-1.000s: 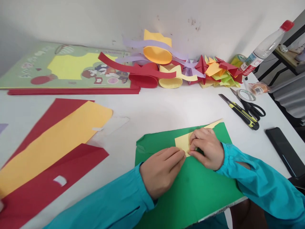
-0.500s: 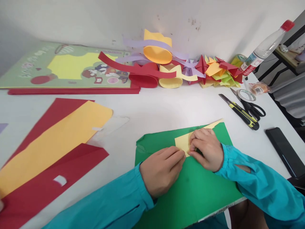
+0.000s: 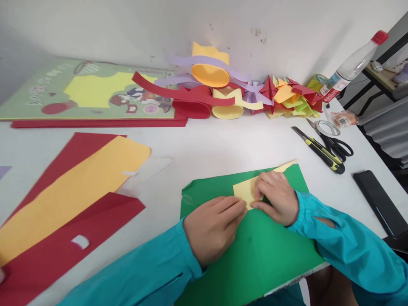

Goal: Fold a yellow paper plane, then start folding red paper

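Observation:
A small piece of pale yellow paper lies on a green sheet near the table's front edge. My left hand is closed, its fingertips pinching the lower edge of the yellow paper. Just to its right, my right hand has its fingers curled on the same paper, thumb bent toward the left fingertips. Part of the yellow paper is hidden under the right hand, and a narrow strip of it sticks out beyond, toward the sheet's upper right corner.
Red paper and orange paper lie at left. At right are a utility knife, scissors, a tape roll and a black phone-like object. Along the wall stand paper crafts and a bottle.
My right fingers have opened slightly, with the thumb a little farther from the curled fingers. The left hand has shifted very slightly left. The paper lies nearly the same.

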`<state>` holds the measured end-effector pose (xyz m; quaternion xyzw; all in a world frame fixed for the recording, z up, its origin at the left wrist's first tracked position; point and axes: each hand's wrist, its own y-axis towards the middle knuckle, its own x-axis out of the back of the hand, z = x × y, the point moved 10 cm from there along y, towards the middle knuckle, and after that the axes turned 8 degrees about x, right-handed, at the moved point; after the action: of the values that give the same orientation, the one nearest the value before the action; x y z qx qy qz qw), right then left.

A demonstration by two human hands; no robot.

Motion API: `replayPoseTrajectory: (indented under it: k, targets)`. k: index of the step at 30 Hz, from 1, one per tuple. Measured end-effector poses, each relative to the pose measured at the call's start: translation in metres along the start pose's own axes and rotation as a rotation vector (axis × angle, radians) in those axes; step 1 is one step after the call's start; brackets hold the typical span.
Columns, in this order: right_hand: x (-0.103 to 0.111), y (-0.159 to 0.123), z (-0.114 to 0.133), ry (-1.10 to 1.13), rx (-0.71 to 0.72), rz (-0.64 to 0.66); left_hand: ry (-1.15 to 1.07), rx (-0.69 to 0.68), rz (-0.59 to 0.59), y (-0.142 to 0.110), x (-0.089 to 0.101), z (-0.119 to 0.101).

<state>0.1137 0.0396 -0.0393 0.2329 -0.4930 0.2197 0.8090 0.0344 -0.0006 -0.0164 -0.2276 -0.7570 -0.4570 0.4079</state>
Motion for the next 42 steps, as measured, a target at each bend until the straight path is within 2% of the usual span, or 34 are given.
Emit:
replayPoseTrajectory:
  k: [4, 8, 12, 19, 31, 37, 42]
  targets:
    - [0.000, 0.000, -0.002, 0.017, 0.009, 0.010, -0.038, -0.043, 0.053, -0.004, 0.003, 0.000]
    - [0.000, -0.001, -0.004, 0.067, 0.016, 0.015, -0.072, -0.025, 0.137, -0.004, 0.004, 0.003]
    - [0.000, -0.001, -0.005, 0.091, 0.010, 0.011, -0.113, -0.016, 0.131, -0.001, 0.005, 0.003]
    - [-0.001, 0.000, -0.005, 0.090, 0.018, 0.038, -0.039, 0.000, 0.188, 0.005, -0.008, -0.003]
    - [-0.002, 0.001, -0.012, 0.110, -0.010, 0.026, 0.021, -0.014, 0.137, 0.004, -0.008, -0.004]
    - [-0.002, 0.000, -0.013, 0.119, -0.025, 0.033, -0.014, -0.044, 0.080, 0.004, -0.002, -0.005]
    - [-0.001, 0.001, -0.012, 0.115, -0.019, 0.035, -0.067, -0.029, 0.117, 0.005, 0.004, -0.002]
